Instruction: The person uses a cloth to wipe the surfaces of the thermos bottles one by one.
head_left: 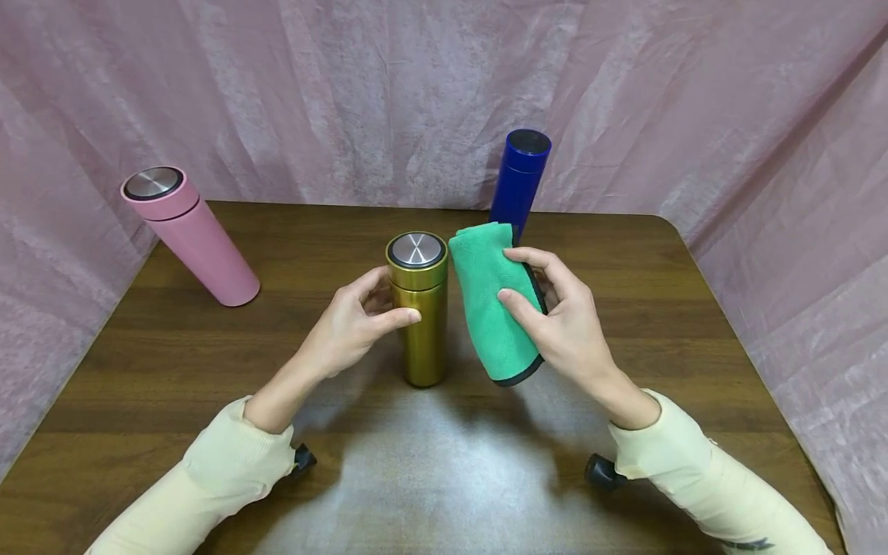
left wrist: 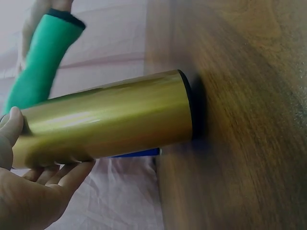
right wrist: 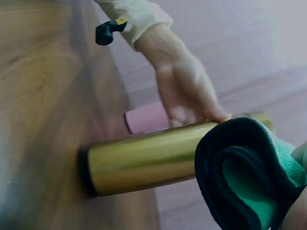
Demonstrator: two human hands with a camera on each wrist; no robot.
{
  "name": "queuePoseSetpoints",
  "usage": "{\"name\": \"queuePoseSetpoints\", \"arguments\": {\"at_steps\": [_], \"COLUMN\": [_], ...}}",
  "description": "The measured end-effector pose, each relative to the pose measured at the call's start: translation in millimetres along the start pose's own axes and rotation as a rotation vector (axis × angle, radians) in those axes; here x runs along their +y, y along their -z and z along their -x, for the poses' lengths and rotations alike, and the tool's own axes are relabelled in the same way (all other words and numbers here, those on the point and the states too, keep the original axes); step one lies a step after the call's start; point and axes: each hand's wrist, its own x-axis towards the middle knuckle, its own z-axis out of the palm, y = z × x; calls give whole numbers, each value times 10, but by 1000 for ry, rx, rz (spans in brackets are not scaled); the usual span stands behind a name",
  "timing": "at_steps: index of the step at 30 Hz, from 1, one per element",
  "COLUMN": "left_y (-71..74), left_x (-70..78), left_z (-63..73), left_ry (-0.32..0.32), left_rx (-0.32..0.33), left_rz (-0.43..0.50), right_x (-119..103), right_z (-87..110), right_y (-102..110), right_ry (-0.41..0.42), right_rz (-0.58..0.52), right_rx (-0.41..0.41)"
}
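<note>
A gold thermos bottle with a silver-topped lid stands upright near the middle of the table. My left hand grips its upper body from the left, thumb in front and fingers behind. Whether its dark base touches the wood or hovers just over it, I cannot tell. To the right, my right hand holds a folded green cloth with black edging, thumb on the near face. The cloth is up off the table, close beside the bottle. Its rolled end faces the right wrist camera.
On the left a pink thermos bottle stands on the wooden table. A blue bottle is at the back, its lower part hidden by the cloth. Pink curtains hang behind and at both sides.
</note>
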Motion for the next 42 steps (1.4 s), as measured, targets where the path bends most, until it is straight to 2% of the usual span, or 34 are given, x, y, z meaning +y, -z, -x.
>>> {"name": "queuePoseSetpoints", "arguments": {"at_steps": [6, 10, 14, 21, 28, 35, 42], "left_y": [7, 5, -1, -4, 4, 24, 37], "left_x": [8, 9, 10, 16, 22, -3, -17], "left_z": [-41, -58, -67, -80, -102, -138, -168], "left_ry": [24, 27, 26, 33, 58, 74, 88], "left_rx": [10, 11, 10, 8, 6, 33, 51], "left_rz": [26, 34, 44, 68, 95, 98, 119], "right_x": [-129, -115, -26, 90, 147, 247, 341], "right_z": [-93, -109, -81, -10, 7, 80, 148], "right_y": [-50, -115, -175, -248, -304, -365, -390], "right_ry": [225, 345, 410, 462, 494, 436, 418], "right_rz": [-17, 66, 172, 253, 277, 298, 333], "right_rx": [53, 48, 16, -7, -21, -97, -161]}}
